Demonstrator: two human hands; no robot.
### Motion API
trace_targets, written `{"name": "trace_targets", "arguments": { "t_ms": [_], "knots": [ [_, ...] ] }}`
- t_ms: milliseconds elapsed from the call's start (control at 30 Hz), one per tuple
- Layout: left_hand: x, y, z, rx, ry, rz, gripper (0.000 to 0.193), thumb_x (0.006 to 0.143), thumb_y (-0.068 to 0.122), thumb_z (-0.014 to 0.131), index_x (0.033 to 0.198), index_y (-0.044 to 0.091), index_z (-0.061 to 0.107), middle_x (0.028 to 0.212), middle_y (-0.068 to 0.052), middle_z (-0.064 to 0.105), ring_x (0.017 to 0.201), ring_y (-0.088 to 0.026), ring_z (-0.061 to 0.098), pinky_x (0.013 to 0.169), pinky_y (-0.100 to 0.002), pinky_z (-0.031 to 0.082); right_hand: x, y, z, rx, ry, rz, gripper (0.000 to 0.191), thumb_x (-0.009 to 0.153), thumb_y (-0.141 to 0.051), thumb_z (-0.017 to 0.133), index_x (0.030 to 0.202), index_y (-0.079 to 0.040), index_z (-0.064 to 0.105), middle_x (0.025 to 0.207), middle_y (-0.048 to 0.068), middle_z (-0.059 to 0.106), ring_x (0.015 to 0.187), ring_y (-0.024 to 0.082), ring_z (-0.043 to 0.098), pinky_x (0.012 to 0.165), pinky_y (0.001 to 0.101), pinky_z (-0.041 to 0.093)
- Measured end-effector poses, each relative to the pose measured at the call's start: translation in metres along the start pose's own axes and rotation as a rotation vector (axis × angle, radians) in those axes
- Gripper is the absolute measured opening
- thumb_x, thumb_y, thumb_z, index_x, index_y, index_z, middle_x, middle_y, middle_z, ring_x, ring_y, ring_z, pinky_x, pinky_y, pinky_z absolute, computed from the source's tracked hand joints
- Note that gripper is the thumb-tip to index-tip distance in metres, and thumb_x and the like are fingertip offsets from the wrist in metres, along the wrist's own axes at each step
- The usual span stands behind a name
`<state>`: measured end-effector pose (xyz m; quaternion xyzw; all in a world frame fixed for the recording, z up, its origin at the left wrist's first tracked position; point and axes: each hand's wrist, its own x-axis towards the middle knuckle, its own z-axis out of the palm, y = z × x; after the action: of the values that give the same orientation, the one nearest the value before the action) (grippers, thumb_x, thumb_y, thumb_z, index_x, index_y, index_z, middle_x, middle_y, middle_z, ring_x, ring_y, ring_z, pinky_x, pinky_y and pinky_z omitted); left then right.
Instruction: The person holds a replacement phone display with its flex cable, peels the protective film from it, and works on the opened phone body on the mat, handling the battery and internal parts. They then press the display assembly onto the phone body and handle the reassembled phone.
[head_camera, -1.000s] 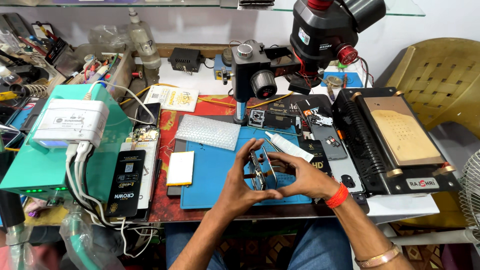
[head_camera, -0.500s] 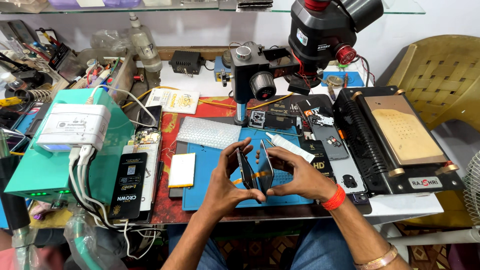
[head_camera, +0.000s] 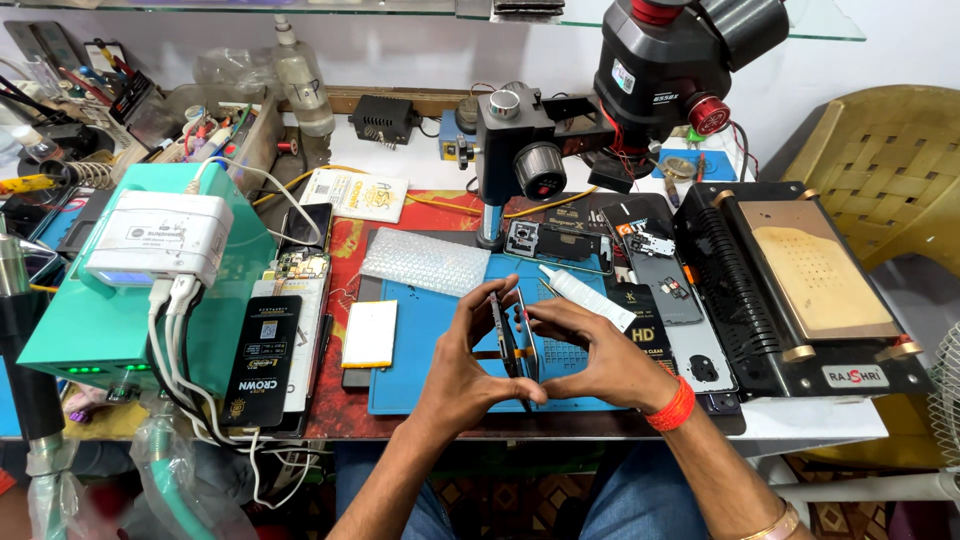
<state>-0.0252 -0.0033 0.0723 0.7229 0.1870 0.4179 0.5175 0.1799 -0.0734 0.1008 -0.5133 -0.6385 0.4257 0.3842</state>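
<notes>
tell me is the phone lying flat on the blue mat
No, both the left hand and the right hand hold the phone up on edge above the blue mat.

At twelve o'clock we see a pale wall (head_camera: 400, 50) under a glass shelf (head_camera: 830, 25). At three o'clock stands a yellow woven plastic chair (head_camera: 890, 170); bright, even light covers our cluttered workbench (head_camera: 820, 425).

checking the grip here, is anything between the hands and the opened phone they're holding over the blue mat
Nothing visible does. The left hand and right hand both hold the opened phone directly with bare fingers, edge-on above the blue mat. The white tube and bubble wrap lie behind, apart from it.
</notes>
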Motion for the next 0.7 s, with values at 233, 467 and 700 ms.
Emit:
{"name": "trace_targets", "arguments": {
  "t_ms": [233, 467, 700],
  "knots": [
    [-0.0012, 0.0061, -0.0009, -0.01, -0.007, -0.037, 0.122, 0.053, 0.043, 0.097, 0.154, 0.009, 0.039, 0.153, -0.014, 0.059, 0.144, -0.029, 0.059, 0.119, -0.046, 0.051, 0.0015, -0.0009, 0.004, 0.003, -0.01, -0.01, 0.091, 0.065, -0.015, 0.092, 0.145, 0.001, 0.052, 0.143, 0.012, 0.057, 0.134, 0.023, 0.06, 0.114, 0.038, 0.043],
    [-0.0012, 0.0078, 0.0009, -0.042, -0.003, -0.032, 0.121, 0.054, 0.043, 0.097, 0.154, 0.009, 0.039, 0.152, -0.017, 0.06, 0.145, -0.029, 0.058, 0.119, -0.045, 0.053, 0.0018, 0.0011, 0.0061, -0.021, 0.006, -0.02, 0.092, 0.064, -0.015, 0.093, 0.144, 0.002, 0.051, 0.143, 0.011, 0.057, 0.132, 0.024, 0.061, 0.113, 0.0382, 0.045],
    [-0.0014, 0.005, 0.002, -0.047, -0.007, -0.051, 0.123, 0.053, 0.047, 0.096, 0.154, 0.009, 0.039, 0.153, -0.019, 0.058, 0.145, -0.03, 0.057, 0.116, -0.045, 0.049, 0.002, -0.0028, 0.0065, -0.074, 0.004, -0.011, 0.089, 0.065, -0.017, 0.092, 0.143, 0.0, 0.053, 0.139, 0.01, 0.06, 0.132, 0.023, 0.062, 0.116, 0.0381, 0.049]
  ]
}}
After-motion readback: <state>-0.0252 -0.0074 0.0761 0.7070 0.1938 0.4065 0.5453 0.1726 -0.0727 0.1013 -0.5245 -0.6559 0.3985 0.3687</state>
